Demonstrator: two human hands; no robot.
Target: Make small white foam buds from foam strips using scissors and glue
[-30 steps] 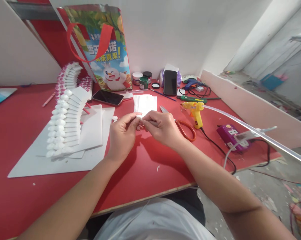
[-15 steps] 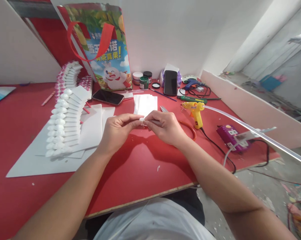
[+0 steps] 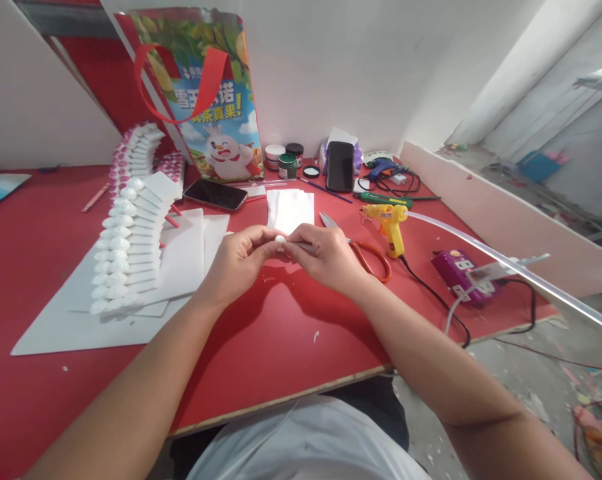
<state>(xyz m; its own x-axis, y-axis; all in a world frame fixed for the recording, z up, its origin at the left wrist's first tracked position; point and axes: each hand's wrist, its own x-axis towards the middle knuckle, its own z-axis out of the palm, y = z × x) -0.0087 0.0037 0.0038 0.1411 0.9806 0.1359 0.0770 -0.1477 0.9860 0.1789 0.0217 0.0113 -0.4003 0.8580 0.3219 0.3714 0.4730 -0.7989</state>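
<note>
Between my two hands is a small white piece with a rounded top [image 3: 280, 240], too small to make out fully. My left hand [image 3: 243, 257] pinches it from the left with thumb and forefinger. From the right, my right hand [image 3: 325, 255] is closed with its fingertips against the same piece; a thin greyish shape between its fingers cannot be made out clearly. Just beyond the hands lies a stack of white paper sheets [image 3: 291, 208]. Orange-handled scissors [image 3: 373, 260] rest on the table, partly hidden behind my right hand.
At left, a curved row of white-tipped pieces [image 3: 125, 247] lies on white sheets [image 3: 51, 327]. A phone [image 3: 215, 195], a printed bag [image 3: 221, 100] and paint jars [image 3: 287, 165] stand behind. To the right are a yellow glue gun [image 3: 393, 230] and a purple box [image 3: 461, 273] with cords.
Both hands have shifted slightly left, and the white piece now shows its rounded top more clearly. More of the scissors is visible beside my right hand.
</note>
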